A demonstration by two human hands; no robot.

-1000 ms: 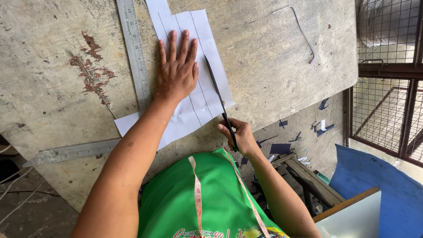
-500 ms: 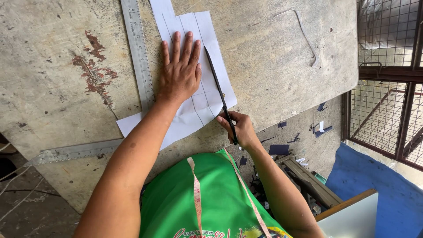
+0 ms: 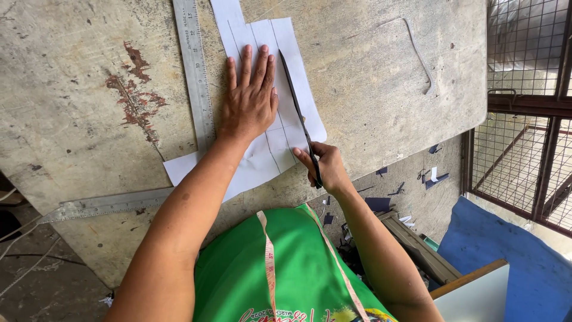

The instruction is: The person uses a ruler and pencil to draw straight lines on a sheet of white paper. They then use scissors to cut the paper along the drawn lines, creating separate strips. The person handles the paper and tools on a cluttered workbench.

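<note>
The left hand (image 3: 250, 98) lies flat and open on the white paper (image 3: 280, 77), palm down, fingers spread and pointing toward the far edge of the table (image 3: 369, 71). It grips nothing; it only presses the sheet against the worn surface. The paper carries ruled pencil lines and sits near the middle of the table, its near corner reaching toward the table's near edge.

The right hand (image 3: 325, 167) is closed around the handles of the black scissors (image 3: 300, 116), at the near right corner of the paper. The long blades run away from the person along the paper's right part, just beside the left hand's little finger, and look nearly closed, though how far apart they are cannot be told.

Against the frame a second ago, the right hand has moved up the sheet: its knuckles then sat below the paper's near edge, and now they touch it. The blade tip reaches farther along the paper. The left hand has kept its flat hold in the same spot on the sheet.

A metal ruler (image 3: 195, 65) lies on the table just left of the left hand, under the paper's left edge, and a second ruler (image 3: 107, 204) lies along the near left edge. A tape measure (image 3: 268, 262) hangs over the green shirt.
</note>
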